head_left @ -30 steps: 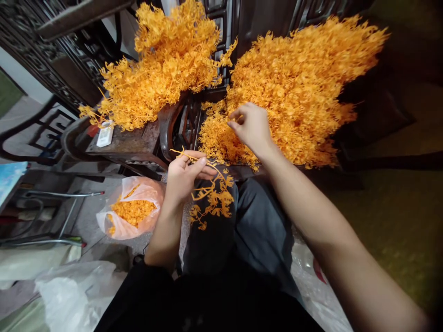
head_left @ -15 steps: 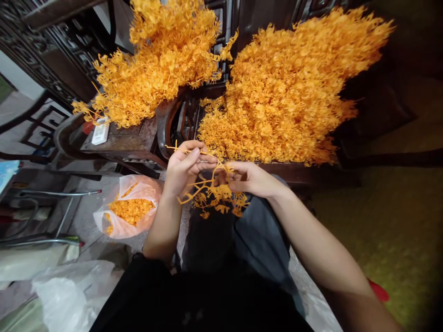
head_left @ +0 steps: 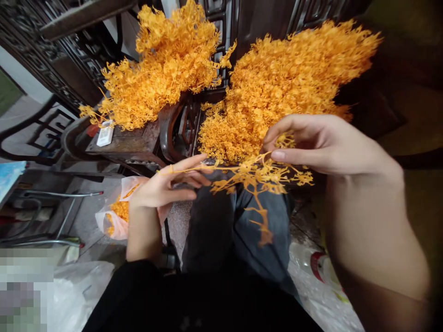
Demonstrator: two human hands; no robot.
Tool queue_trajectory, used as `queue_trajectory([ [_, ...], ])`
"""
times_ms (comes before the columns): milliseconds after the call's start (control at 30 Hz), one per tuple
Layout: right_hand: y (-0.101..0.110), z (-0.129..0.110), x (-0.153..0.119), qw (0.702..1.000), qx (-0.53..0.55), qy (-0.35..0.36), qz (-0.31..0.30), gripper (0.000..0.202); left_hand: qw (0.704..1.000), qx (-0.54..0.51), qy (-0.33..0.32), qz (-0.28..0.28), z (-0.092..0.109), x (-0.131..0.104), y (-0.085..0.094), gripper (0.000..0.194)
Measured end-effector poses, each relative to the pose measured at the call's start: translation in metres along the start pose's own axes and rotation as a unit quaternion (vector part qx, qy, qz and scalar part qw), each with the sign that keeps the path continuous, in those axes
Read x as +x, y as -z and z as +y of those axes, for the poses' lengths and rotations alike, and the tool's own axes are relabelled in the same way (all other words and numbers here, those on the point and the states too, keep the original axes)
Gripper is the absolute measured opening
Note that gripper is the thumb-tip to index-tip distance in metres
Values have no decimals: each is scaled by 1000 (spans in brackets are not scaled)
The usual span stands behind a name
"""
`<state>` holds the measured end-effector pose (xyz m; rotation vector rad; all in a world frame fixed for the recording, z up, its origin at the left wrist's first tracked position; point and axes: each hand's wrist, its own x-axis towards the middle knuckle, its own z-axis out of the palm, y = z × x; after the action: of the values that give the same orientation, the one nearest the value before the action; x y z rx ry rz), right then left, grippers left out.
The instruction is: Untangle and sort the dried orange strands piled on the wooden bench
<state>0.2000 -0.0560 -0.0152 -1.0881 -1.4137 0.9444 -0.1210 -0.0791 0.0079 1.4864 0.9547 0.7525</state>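
Observation:
An orange plastic flower spray with thin branching stems hangs between my hands above my lap. My right hand pinches it between thumb and fingers at its upper right. My left hand is at the left with its fingers apart; a thin stem of the spray runs over its index finger. Behind the hands, a large heap of orange flowers lies on the dark wooden bench. A second orange pile lies to its left on a wooden side table.
A pink plastic bag with orange pieces stands on the floor, partly behind my left forearm. A white box-like object lies on the side table. Folding metal legs and clear plastic are at the left.
My right hand has moved up and right with the spray, closer to the camera. My left hand has shifted left and down, and its fingers have opened.

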Motion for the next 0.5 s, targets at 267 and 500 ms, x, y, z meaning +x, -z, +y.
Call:
queue_trajectory([
  [267, 5, -35, 19, 991, 23, -17, -127, 41, 887, 258, -138, 356, 31, -23, 2, 34],
  [500, 7, -26, 53, 911, 38, -95, -399, 70, 957, 217, -193, -17, 33, 34, -56, 19],
])
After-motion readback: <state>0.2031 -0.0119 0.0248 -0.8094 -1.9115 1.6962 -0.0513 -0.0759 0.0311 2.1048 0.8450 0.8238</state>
